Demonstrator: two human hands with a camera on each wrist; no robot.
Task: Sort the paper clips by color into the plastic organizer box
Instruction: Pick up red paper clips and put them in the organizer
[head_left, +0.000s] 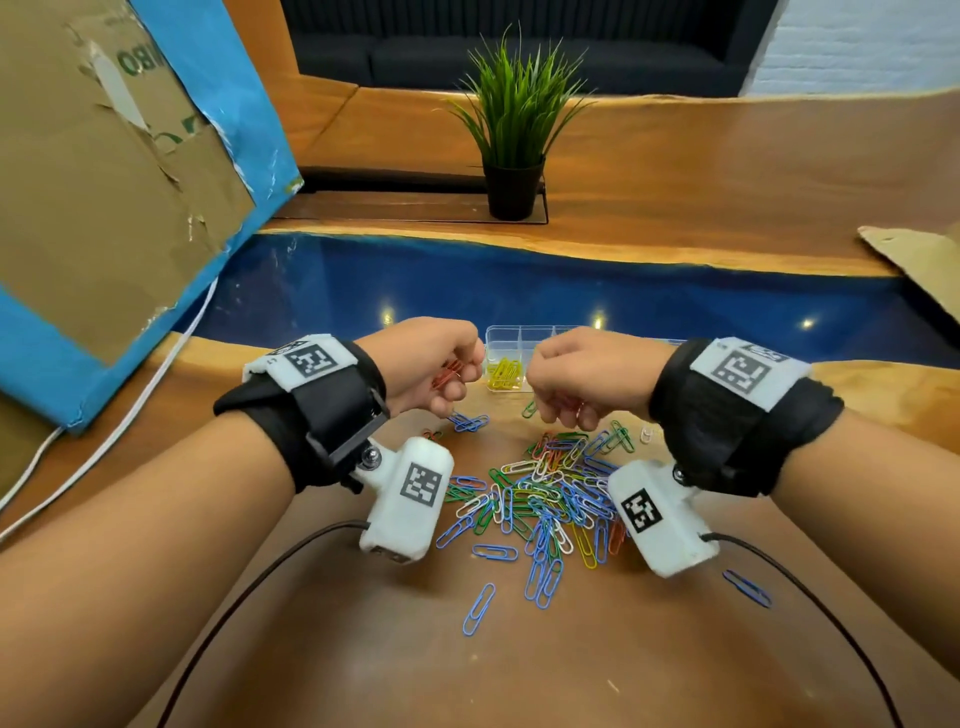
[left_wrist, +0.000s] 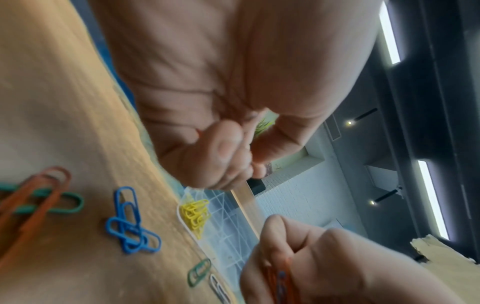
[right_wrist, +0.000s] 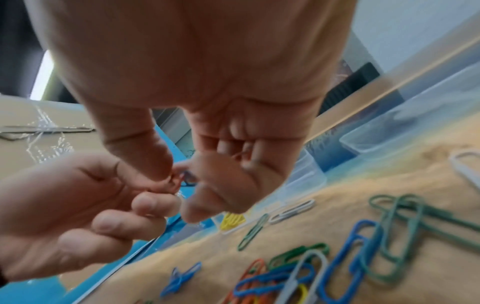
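Observation:
A clear plastic organizer box (head_left: 521, 336) stands beyond my hands; one near compartment holds yellow clips (head_left: 504, 374), seen also in the left wrist view as yellow clips (left_wrist: 194, 214). A mixed pile of paper clips (head_left: 550, 493) in blue, green, white, red and yellow lies on the wooden table in front of the box. My left hand (head_left: 457, 384) is curled round a small bunch of red clips (head_left: 448, 372). My right hand (head_left: 556, 410), close beside it over the pile's far edge, pinches red clips (left_wrist: 279, 277). The two hands almost touch at the fingertips (right_wrist: 158, 203).
A potted plant (head_left: 511, 135) stands at the back. A blue-edged cardboard box (head_left: 104, 182) leans at the left with a white cable (head_left: 130, 415) beside it. A cardboard flap (head_left: 919, 260) lies at the right. Black wrist cables (head_left: 249, 577) cross the near table.

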